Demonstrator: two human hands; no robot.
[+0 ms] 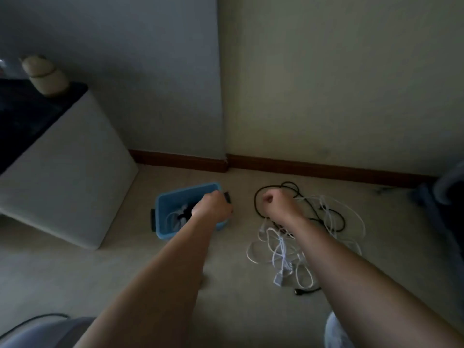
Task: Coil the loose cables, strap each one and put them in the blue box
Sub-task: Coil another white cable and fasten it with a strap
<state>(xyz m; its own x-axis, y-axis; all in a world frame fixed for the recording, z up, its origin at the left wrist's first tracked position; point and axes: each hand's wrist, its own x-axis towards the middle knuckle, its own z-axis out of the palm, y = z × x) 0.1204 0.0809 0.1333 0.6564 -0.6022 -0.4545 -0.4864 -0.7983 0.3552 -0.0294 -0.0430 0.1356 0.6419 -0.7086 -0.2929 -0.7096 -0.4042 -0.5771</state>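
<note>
The blue box (163, 209) stands on the floor and holds a white coil and a dark bundle (181, 216). My left hand (213, 204) hovers over the box's right rim, back up and fingers curled under. A small black piece (227, 197) shows at its fingertips; whether it is gripped or belongs to the box I cannot tell. To the right, my right hand (273, 202) makes a fist above the loose pile, and nothing shows inside it. The pile is a black cable (336, 219) tangled with white cables (281, 249).
A white cabinet (65, 177) with a dark top stands left of the box, a pale jar (45, 76) on it. Wall and brown skirting board (326, 169) run behind. Dark furniture (447, 202) sits at the right edge. A black plug (298, 292) lies near the pile.
</note>
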